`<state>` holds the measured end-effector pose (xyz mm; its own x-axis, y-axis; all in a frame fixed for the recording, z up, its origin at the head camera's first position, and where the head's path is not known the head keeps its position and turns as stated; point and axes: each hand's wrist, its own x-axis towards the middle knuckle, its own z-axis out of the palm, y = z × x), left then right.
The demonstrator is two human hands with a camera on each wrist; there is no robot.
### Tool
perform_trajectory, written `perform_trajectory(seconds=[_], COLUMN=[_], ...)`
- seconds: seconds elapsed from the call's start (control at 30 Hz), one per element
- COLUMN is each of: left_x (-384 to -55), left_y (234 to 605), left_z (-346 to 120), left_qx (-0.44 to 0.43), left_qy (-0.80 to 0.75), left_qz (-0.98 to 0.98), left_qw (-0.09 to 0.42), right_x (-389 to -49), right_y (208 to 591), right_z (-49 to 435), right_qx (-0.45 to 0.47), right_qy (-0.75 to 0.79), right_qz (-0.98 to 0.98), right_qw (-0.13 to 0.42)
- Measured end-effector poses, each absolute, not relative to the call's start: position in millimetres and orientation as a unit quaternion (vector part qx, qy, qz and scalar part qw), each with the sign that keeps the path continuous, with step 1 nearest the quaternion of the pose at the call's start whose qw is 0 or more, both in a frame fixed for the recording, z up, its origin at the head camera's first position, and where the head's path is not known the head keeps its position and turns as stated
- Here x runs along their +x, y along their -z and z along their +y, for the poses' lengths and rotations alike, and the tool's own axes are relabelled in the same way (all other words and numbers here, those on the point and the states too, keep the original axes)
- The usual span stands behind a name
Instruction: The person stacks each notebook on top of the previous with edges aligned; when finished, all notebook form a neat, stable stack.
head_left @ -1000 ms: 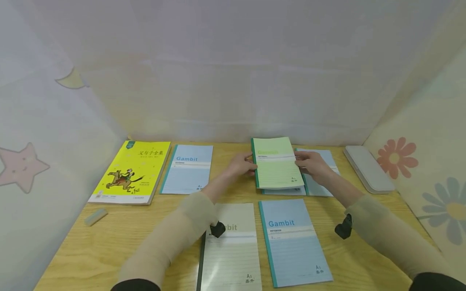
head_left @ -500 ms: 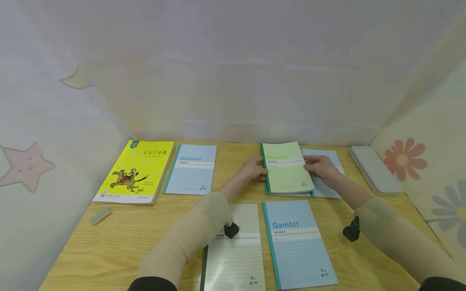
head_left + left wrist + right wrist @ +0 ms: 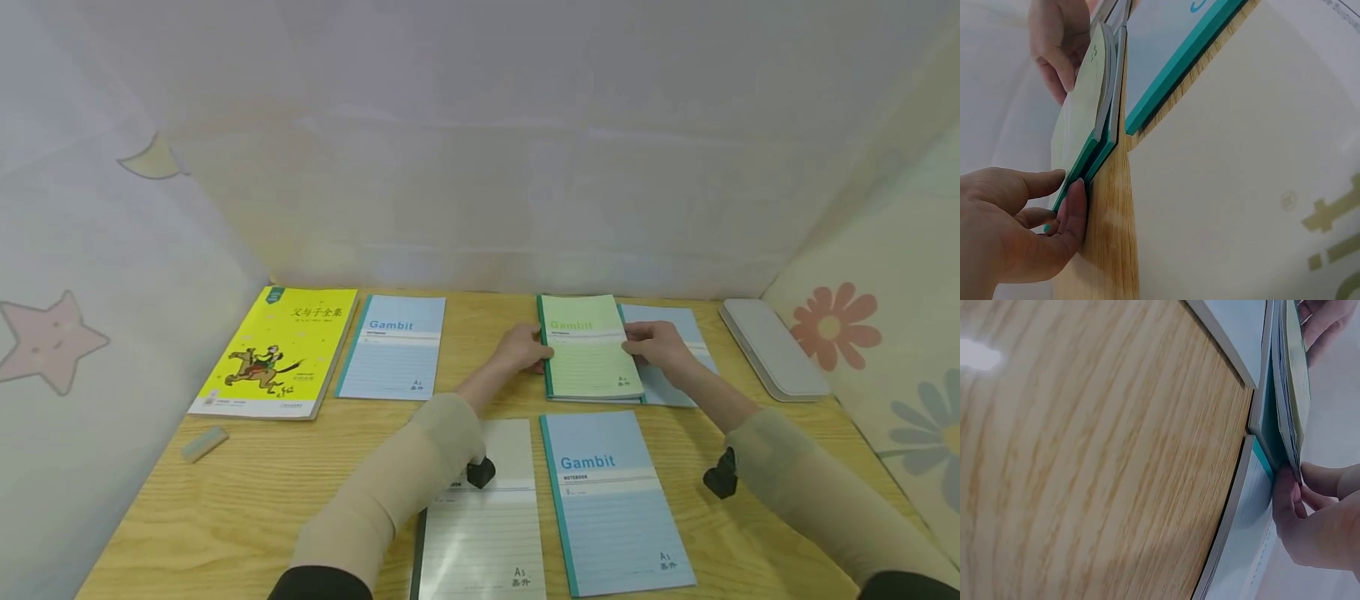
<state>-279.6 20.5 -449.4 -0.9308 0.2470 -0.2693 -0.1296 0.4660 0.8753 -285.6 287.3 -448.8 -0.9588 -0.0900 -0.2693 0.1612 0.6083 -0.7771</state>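
A green Gambit notebook [image 3: 588, 358] lies over a blue notebook [image 3: 1107, 142], nearly lined up with it, so only thin edges of the lower one show in the head view. My left hand [image 3: 521, 348] pinches the green notebook's teal spine between thumb and fingers. On the opposite edge, my right hand [image 3: 662, 343] holds the cover side with its thumb on top and fingers below. In the right wrist view, the green notebook's edge [image 3: 1291, 406] is lifted off the blue cover underneath. Another blue notebook [image 3: 671, 387] lies directly to the right, partly behind my right hand.
Nearer me lie a grey-white notebook [image 3: 487, 533], partly under my left sleeve, and a blue notebook [image 3: 618, 517]. Back left are a yellow book [image 3: 277, 342], another blue notebook [image 3: 393, 346] and an eraser-like block [image 3: 204, 444]. A white flat case [image 3: 776, 350] stands far right.
The green notebook has come down and squared up over the blue one below, both hands keeping hold of its edges. The head view has shifted slightly.
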Motion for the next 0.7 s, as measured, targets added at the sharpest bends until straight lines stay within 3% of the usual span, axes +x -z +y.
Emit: perform_trajectory(seconds=[0.43, 0.7], left_x=[-279.1, -281.9], left_y=[451.3, 451.8], left_z=[23.8, 24.6], left_qx=[0.055, 0.05], left_qy=[-0.465, -0.452], left_qz=[0.869, 0.875], left_qw=[0.158, 0.168], right_x=[-286.0, -288.6], right_y=[444.6, 445.3], right_z=[281.4, 279.1], right_qx=[-0.001, -0.034], right_qy=[0.344, 0.284], right_qz=[0.931, 0.952], right_qw=[0.123, 0.109])
